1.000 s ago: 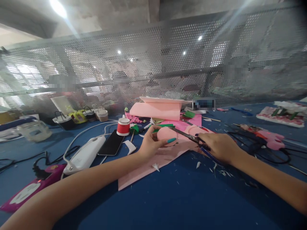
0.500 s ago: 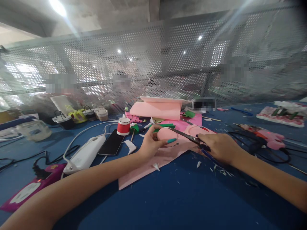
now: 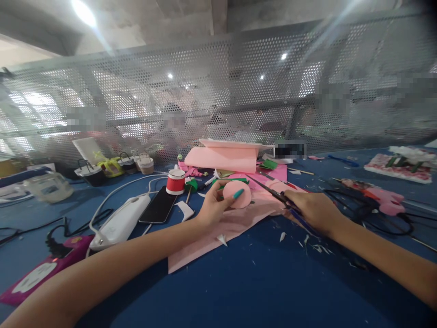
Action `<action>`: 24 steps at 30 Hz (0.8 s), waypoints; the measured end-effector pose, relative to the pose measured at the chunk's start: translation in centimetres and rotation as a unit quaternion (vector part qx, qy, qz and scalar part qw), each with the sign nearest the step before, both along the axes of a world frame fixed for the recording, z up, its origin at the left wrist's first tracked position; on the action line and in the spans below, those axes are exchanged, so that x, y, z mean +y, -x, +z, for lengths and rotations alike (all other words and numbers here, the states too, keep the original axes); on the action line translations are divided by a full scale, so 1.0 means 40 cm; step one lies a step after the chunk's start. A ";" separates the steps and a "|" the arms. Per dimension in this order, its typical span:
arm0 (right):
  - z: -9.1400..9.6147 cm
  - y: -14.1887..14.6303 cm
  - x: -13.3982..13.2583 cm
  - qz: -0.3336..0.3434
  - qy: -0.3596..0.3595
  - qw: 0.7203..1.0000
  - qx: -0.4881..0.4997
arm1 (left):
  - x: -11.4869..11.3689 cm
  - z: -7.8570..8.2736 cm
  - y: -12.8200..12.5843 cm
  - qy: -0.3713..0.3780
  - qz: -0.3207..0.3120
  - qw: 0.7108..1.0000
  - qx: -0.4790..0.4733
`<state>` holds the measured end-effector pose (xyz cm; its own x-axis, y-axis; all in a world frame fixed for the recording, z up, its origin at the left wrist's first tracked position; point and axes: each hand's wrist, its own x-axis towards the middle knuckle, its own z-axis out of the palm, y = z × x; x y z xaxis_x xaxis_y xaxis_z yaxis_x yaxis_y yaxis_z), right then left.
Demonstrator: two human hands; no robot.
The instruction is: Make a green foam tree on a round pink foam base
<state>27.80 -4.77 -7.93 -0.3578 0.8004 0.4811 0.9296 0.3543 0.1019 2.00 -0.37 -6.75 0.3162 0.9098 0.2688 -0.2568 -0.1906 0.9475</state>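
Note:
My left hand pinches a round pink foam piece, held up on edge above a larger pink foam sheet lying on the blue table. My right hand is closed on a pair of black scissors, whose blades point left toward the top right edge of the round piece. A blue pen lies under or in the same hand.
A phone, a white device with cables, a red and white cup, stacked pink foam and paper scraps lie on the table. A glue gun with black cords sits at right. A perforated metal screen backs the table.
The round pink piece has tilted up to face me more, and the scissor blades have shifted slightly up and right of it.

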 end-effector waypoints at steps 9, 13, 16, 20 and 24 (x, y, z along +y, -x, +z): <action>-0.003 -0.001 0.007 0.007 0.004 1.000 0.001 | 0.020 -0.011 0.005 0.057 -0.015 0.996 -0.062; -0.001 0.003 0.005 -0.004 0.011 1.000 -0.012 | 0.025 -0.013 0.006 0.068 -0.015 0.996 -0.063; 0.002 0.003 0.002 -0.001 0.014 1.000 -0.021 | 0.025 -0.012 0.005 0.071 -0.031 0.995 -0.067; 0.004 0.003 -0.001 0.006 0.005 1.000 -0.028 | 0.022 -0.011 0.003 0.080 -0.057 0.992 -0.077; 0.003 0.004 -0.002 0.012 0.008 1.000 -0.027 | 0.019 -0.011 0.002 0.091 -0.063 0.990 -0.084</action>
